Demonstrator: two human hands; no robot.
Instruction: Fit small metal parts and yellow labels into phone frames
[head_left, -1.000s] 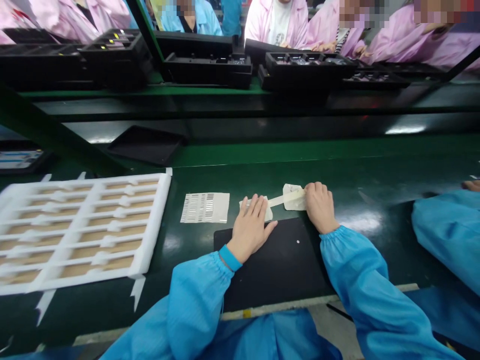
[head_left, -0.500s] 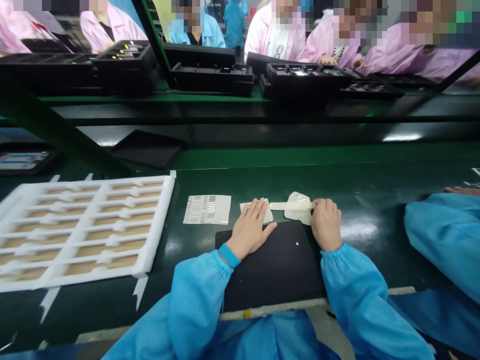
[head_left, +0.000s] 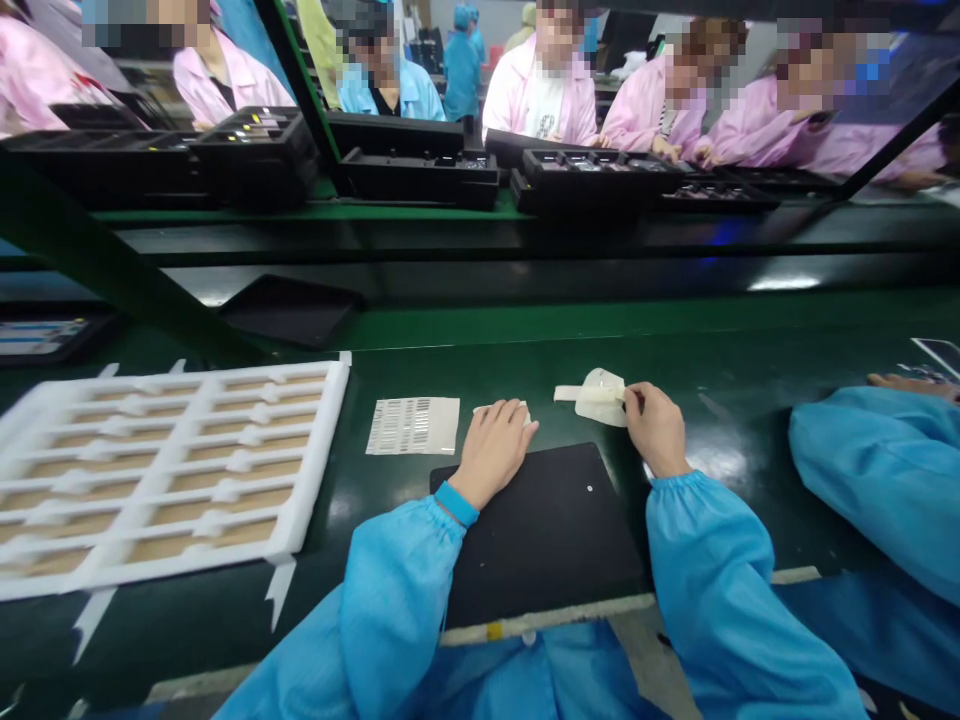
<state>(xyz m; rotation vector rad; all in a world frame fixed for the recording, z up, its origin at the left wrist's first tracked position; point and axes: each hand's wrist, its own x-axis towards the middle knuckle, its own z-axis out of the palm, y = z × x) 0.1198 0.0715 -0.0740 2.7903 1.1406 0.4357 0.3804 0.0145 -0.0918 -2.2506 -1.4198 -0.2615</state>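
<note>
My left hand (head_left: 491, 446) lies flat, fingers together, on a small white paper piece (head_left: 523, 410) at the far edge of a black mat (head_left: 547, 530). My right hand (head_left: 655, 427) is closed in a pinch on a pale tape roll (head_left: 600, 396), with a loose strip sticking out to the left. The strip's end hangs free, apart from the white piece. Both sleeves are blue.
A barcode label sheet (head_left: 412, 425) lies left of my left hand. A white foam tray (head_left: 161, 470) with slots fills the left. A black tray (head_left: 289, 310) sits behind. A co-worker's blue sleeve (head_left: 877, 470) is at right. Stacked black trays (head_left: 420, 165) and several people are beyond.
The tape strip has come away from the white piece under my left hand. My right hand has drawn the roll slightly back and right; the view has tilted up a little.
</note>
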